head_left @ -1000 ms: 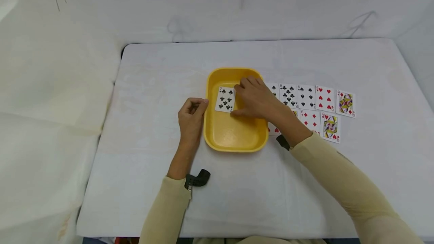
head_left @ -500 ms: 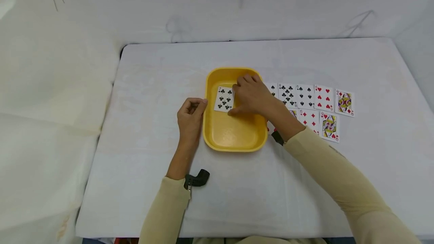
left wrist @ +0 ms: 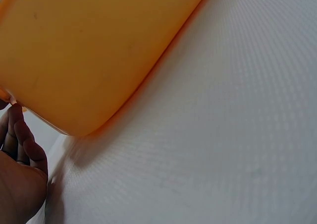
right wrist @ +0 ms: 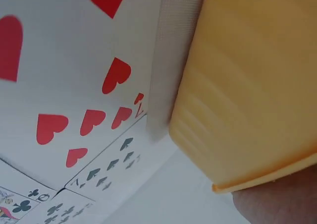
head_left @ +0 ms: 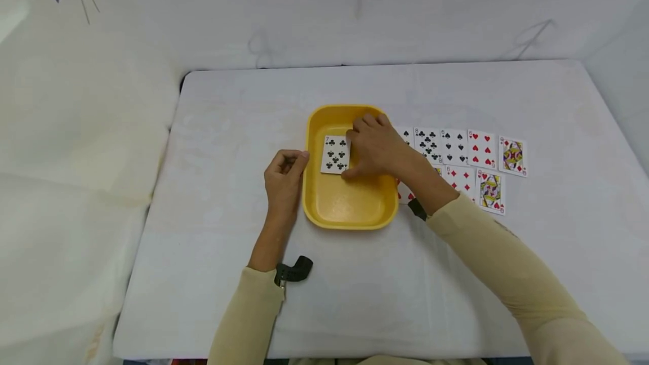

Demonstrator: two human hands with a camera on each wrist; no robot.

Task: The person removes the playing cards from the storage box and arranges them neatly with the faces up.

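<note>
A yellow tray (head_left: 350,223) stands mid-table. Inside it, at the upper left, lies a seven of clubs (head_left: 334,154), face up. My right hand (head_left: 372,148) reaches into the tray and holds this card by its right edge, fingers on top and thumb at the lower corner. My left hand (head_left: 284,176) rests on the table against the tray's left rim, fingers curled, holding nothing. The left wrist view shows the tray's outer wall (left wrist: 89,50) and my curled fingers (left wrist: 22,149) beside it. In the right wrist view the tray's wall (right wrist: 252,85) fills the right side.
Right of the tray, two rows of face-up cards lie on the white cloth: an upper row (head_left: 458,148) and a lower row (head_left: 489,190), each ending in a queen. My right forearm covers some. A hearts card (right wrist: 74,85) lies close under my wrist. White fabric walls surround the table.
My right hand has shifted a little to the left, with the seven of clubs settling lower in the tray. The left hand stays put.
</note>
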